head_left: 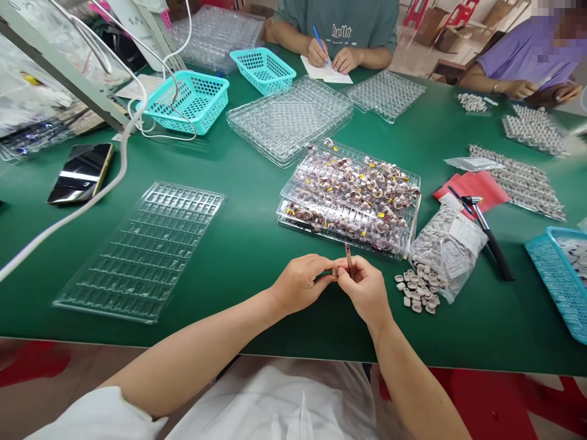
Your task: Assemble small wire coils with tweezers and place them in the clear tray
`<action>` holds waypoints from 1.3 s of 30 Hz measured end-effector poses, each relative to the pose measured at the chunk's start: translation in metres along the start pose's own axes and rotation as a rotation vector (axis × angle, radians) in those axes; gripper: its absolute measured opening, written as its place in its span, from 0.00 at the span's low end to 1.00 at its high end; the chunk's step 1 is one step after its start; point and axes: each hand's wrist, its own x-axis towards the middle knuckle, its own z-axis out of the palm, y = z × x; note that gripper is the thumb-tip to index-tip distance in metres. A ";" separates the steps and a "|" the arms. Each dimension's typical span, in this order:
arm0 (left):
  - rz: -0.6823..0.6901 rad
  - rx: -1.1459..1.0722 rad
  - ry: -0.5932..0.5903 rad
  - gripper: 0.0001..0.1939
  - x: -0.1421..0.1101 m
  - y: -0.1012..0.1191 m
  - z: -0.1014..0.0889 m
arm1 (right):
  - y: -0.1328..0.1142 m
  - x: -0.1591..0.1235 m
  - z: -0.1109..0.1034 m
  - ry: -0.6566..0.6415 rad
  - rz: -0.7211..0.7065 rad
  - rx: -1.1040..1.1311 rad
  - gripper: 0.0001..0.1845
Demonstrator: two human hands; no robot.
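My left hand (302, 281) is closed, thumb and forefinger pinching a small pale part (334, 271) whose exact kind I cannot make out. Right beside it, fingertips almost meeting, my right hand (367, 287) is closed around a narrow brownish strip (348, 260) that sticks up between thumb and forefinger; it may be the end of tweezers. Just beyond both hands, stacked clear plastic trays (293, 183) hold many small whitish pieces with dark wires and yellow tags. Small grey casings (416, 292) lie loose to the right, spilling from a clear bag (452, 244).
An unfilled clear tray (142, 256) and a phone (82, 173) lie left, near a white cable (123, 162). Turquoise baskets (215, 101) and clear trays (288, 119) stand farther back. A black-handled hammer (495, 247) lies right. Two people sit across, one writing with a blue pen (318, 40).
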 end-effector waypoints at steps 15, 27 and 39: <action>-0.120 -0.129 0.008 0.18 0.000 0.004 -0.007 | -0.011 -0.002 -0.002 -0.068 -0.142 -0.186 0.06; -0.649 -0.830 -0.100 0.15 0.007 0.005 -0.009 | -0.014 -0.006 -0.003 0.177 -0.341 -0.366 0.06; -0.951 -1.326 -0.160 0.13 0.014 0.000 -0.014 | -0.014 -0.006 -0.003 0.111 -0.409 -0.394 0.09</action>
